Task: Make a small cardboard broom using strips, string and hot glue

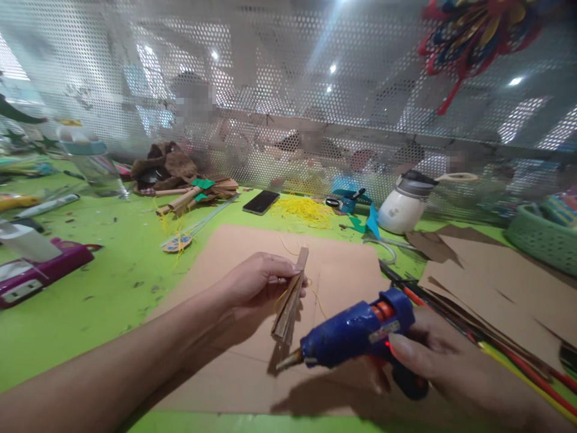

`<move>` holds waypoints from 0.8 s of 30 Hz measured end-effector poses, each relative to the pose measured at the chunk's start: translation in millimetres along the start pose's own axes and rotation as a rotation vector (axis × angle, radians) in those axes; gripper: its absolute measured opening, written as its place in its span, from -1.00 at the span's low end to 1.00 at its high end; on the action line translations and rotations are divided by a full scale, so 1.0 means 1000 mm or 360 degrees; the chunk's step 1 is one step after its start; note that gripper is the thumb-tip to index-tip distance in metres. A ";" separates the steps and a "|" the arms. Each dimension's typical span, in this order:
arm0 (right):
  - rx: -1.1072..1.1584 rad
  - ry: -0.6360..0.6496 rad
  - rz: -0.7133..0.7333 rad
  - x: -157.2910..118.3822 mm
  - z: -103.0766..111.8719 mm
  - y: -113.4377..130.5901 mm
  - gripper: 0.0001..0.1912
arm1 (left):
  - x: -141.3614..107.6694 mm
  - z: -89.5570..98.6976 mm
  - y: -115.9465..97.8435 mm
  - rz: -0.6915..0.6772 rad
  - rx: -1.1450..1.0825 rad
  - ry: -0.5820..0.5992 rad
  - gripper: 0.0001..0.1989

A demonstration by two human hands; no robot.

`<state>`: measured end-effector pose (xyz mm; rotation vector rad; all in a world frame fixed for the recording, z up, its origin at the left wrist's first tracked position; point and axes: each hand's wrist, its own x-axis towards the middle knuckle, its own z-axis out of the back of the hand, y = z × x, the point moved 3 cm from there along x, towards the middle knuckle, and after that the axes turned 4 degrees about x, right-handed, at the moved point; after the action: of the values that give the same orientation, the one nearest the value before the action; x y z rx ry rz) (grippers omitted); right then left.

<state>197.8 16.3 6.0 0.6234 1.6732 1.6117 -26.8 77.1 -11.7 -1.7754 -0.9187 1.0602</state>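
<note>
My left hand (265,279) is closed on a narrow folded strip of brown paper (291,294), pinched near its upper end, its lower end fanned toward me. Thin yellow strands (318,297) show around the fingers. In my right hand (433,355) is a blue hot glue gun (347,334), a red light glowing near its grip. The gun's metal nozzle points left, just below the strip's lower end, and a fine thread of glue seems to run between them. Under both hands lies a large sheet of brown paper (342,252) on the green table.
A phone (261,202), yellow shreds (304,210) and a white jar (406,201) stand along the back. Brown paper pieces (496,288) and a green basket (541,237) are at right. At left are a purple power strip (49,270) and folded brown paper (198,195). A perforated metal screen (270,78) rises behind.
</note>
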 end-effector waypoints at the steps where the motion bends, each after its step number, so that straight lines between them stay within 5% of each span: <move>1: 0.0048 0.0049 0.0010 -0.001 0.000 -0.001 -0.52 | 0.000 0.001 0.000 0.0002 -0.0005 -0.0011 -0.86; 4: 0.0212 -0.0016 0.0087 -0.001 0.006 -0.002 -0.53 | 0.000 0.002 -0.001 -0.0009 -0.0013 -0.0067 -0.87; 11: 0.0406 -0.0740 0.0313 0.010 0.047 -0.003 -0.66 | 0.001 0.001 0.004 -0.0009 -0.0126 -0.0106 -0.91; 15: -0.0010 -0.1194 0.0431 0.025 0.074 -0.004 -0.59 | -0.002 -0.003 0.006 -0.0014 -0.0123 -0.0053 -0.89; 18: -0.0706 -0.1494 0.0480 0.040 0.088 -0.001 -0.53 | -0.004 -0.006 0.005 -0.0028 -0.0078 -0.0024 -0.87; 21: -0.1155 -0.1473 0.0546 0.060 0.090 0.001 -0.63 | -0.006 -0.006 0.003 -0.0070 -0.0023 -0.0059 -0.86; 24: -0.1405 -0.1245 0.0627 0.083 0.087 -0.001 -0.79 | -0.006 -0.004 0.001 -0.0134 -0.0009 -0.0092 -0.85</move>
<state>212.8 135.1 -5.3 0.9527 0.2223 1.8125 -24.8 70.2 -9.6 -1.7035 -1.0237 1.0606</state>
